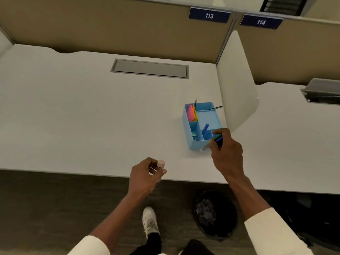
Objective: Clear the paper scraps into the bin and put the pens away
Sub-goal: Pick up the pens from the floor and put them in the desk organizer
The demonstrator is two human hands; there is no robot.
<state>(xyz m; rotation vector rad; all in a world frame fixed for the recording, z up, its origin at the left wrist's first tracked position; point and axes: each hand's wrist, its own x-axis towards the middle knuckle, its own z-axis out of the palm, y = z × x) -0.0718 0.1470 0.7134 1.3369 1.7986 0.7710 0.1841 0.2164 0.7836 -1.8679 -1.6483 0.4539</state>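
A light blue desk organiser [191,142] stands on the white desk [92,116] at the right. It holds a blue pen [205,127], pink and yellow sticky notes [191,112] and two dark pens leaning out at the back. My right hand [227,153] is at its front right corner, shut on a bunch of pens [217,139] with green and blue caps. My left hand [145,173] is over the desk's front edge, closed around a pale pink-capped pen [161,163]. A black bin [215,214] with crumpled paper scraps [206,212] sits on the floor under the desk.
A grey cable hatch [150,68] is set into the desk's back. A white divider [237,85] rises right of the organiser, with a second desk beyond. Beige partition walls carry signs 113 and 114. My white shoe [150,221] is on the dark carpet.
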